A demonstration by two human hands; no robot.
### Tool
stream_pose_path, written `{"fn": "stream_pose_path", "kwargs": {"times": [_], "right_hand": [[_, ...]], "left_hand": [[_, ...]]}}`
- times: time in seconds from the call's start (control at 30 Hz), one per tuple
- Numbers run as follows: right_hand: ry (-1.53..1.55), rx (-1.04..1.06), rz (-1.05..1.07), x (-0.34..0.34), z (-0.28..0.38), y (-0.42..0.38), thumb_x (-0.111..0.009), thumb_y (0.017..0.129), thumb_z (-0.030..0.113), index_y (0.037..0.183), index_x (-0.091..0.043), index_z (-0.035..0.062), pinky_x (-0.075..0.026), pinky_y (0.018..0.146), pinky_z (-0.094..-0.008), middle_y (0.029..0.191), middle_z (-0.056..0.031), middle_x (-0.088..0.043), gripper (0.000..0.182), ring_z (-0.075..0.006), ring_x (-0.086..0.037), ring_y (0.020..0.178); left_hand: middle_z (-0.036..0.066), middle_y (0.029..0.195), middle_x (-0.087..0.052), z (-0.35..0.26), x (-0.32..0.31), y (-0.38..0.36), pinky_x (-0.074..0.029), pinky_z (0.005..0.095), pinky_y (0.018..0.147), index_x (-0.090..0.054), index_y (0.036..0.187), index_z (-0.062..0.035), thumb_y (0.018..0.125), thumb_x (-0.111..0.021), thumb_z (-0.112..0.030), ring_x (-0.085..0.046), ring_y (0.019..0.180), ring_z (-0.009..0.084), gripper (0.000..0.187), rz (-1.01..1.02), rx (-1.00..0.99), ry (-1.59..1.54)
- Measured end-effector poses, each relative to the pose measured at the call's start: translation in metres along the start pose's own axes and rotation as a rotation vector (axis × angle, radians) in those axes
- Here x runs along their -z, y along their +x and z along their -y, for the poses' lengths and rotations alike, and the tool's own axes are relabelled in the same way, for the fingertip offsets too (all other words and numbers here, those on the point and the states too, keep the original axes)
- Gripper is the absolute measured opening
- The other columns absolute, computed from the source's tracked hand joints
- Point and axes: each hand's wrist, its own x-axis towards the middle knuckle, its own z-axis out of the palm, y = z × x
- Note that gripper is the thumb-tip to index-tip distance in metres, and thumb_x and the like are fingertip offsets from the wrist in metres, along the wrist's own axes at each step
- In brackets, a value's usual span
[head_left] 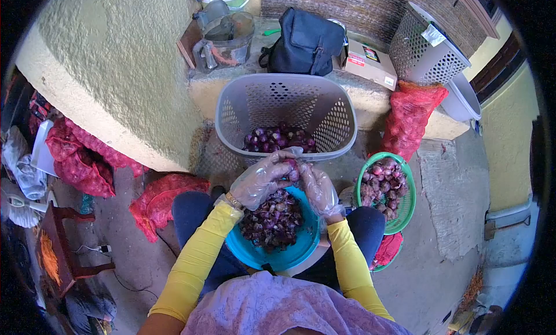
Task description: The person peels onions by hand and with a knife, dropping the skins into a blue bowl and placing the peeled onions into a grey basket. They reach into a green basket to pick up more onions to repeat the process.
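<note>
Clear plastic gloves cover both of my hands, which meet above a blue basin [234, 248]. My left hand [260, 183] is closed round a red onion [293, 171]. From the other side, the bent fingers of my right hand [318, 189] pinch at the same onion. Below them the basin, between my knees, holds onions and loose dark skins [272, 224]. Just beyond my hands stands a grey laundry basket [341, 112] with shiny purple onions [278, 139] at its bottom. Beside my right knee, a green basket [410, 204] carries onions with dry roots and skins [382, 187].
Red mesh sacks of onions stand at right [412, 117] and lie at left [165, 201]. A black backpack [304, 42], a cardboard box [370, 65] and a clear plastic container [226, 39] sit on the ledge. A small wooden table [55, 248] is at far left.
</note>
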Motion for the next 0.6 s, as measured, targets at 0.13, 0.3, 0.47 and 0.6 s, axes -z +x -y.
{"fn": "stream_pose_path", "kwargs": {"times": [0.13,0.3,0.47,0.6], "right_hand": [[0.013,-0.119,0.063,0.003,0.001,-0.001,-0.051,0.11,0.033,0.111,-0.07,-0.0056,-0.051,0.084,-0.0408,0.093,-0.0179,-0.074,0.043,-0.0172,-0.063,0.087],[0.011,-0.129,0.103,0.003,-0.003,-0.002,-0.053,0.11,0.039,0.113,-0.07,-0.0061,-0.052,0.084,-0.0405,0.091,-0.0191,-0.074,0.048,-0.0168,-0.064,0.087],[0.082,-0.052,0.08,-0.003,-0.001,-0.003,-0.061,0.108,0.032,0.119,-0.071,-0.0035,-0.053,0.085,-0.0366,0.1,-0.0099,-0.075,0.039,-0.0134,-0.062,0.091],[0.215,-0.131,0.092,0.001,0.004,-0.002,-0.067,0.105,0.023,0.125,-0.069,-0.0015,-0.053,0.087,-0.0318,0.109,-0.0025,-0.074,0.032,-0.0101,-0.061,0.094]], "left_hand": [[0.005,0.128,-0.06,-0.003,-0.001,-0.006,-0.051,0.0368,0.106,-0.054,0.14,-0.0068,0.102,-0.064,-0.021,-0.06,0.115,0.0131,0.042,0.052,-0.013,0.167],[0.007,0.13,-0.059,0.006,0.009,0.003,-0.048,0.0328,0.107,-0.054,0.136,-0.0028,0.098,-0.065,-0.02,-0.058,0.117,0.0142,0.044,0.106,-0.1,0.426],[0.008,0.14,-0.058,0.013,0.012,0.007,-0.037,0.0369,0.119,-0.054,0.135,-0.0029,0.093,-0.073,-0.012,-0.052,0.133,0.0181,0.047,0.066,-0.287,0.599],[0.01,0.142,-0.054,0.012,0.009,0.007,-0.044,0.036,0.113,-0.052,0.133,-0.0018,0.09,-0.075,-0.009,-0.053,0.13,0.0189,0.05,0.029,-0.346,0.598]]}}
